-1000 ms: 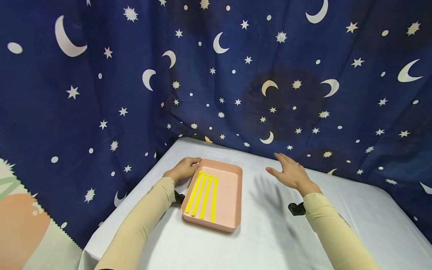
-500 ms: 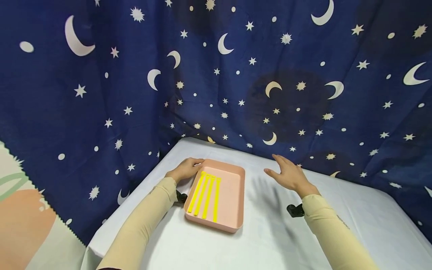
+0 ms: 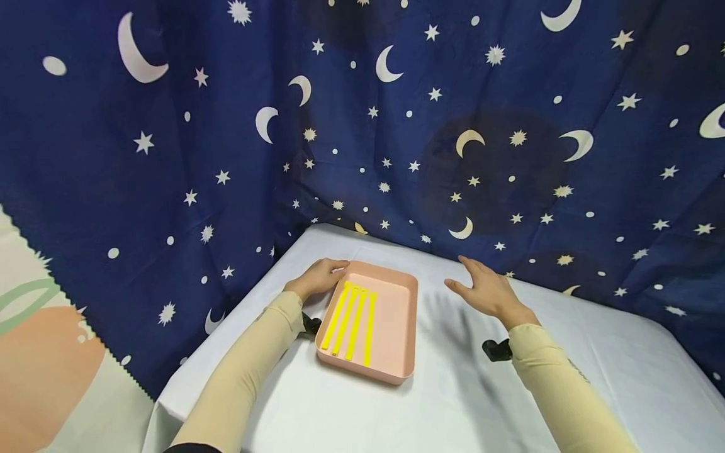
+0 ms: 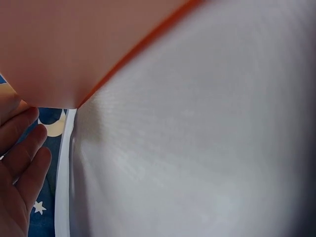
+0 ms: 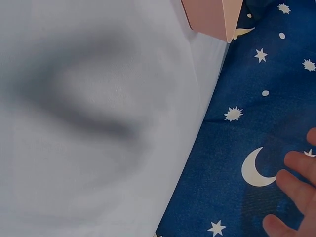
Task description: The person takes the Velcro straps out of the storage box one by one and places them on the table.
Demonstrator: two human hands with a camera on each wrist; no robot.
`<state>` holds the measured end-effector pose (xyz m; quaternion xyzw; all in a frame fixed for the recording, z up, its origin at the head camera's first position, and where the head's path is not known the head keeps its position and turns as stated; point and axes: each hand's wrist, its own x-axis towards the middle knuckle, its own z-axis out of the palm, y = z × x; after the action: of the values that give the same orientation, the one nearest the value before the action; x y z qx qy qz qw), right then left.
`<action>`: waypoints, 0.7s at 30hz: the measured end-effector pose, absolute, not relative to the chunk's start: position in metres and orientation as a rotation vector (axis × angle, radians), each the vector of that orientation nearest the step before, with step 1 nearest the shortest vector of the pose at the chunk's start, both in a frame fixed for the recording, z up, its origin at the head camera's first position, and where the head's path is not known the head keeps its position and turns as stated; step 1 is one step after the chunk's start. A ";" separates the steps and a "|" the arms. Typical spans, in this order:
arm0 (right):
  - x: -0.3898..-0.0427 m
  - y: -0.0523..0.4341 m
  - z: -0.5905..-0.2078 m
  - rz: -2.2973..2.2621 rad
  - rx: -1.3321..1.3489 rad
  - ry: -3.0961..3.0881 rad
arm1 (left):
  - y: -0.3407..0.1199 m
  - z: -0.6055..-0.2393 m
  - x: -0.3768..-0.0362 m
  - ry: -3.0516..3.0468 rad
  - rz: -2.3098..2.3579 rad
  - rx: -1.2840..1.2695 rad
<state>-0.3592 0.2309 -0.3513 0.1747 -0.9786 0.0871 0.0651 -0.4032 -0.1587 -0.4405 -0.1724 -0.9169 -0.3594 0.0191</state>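
Four yellow strips [image 3: 356,325] in pink tray [image 3: 391,333], lower centre of head view; left hand [image 3: 318,279] loose-fingered at tray's upper-left corner, right hand [image 3: 488,292] spread, touching nothing. Probable step: steadying tray; any lift would need both hands. Left-wrist view: strips hidden by tray. Right-wrist view: right hand cut off.

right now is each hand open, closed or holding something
Left hand: at a corner of the pink tray; whether it grips cannot be told.
Right hand: open, holding nothing.
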 end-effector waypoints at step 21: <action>-0.358 0.218 -0.358 0.351 0.538 -3.007 | -0.160 -0.440 -0.403 -2.861 -1.114 -0.528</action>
<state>-0.3584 0.2178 -0.3584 0.1749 -0.9774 0.1142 0.0334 -0.4032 -0.1599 -0.4399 -0.1696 -0.9183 -0.3575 0.0132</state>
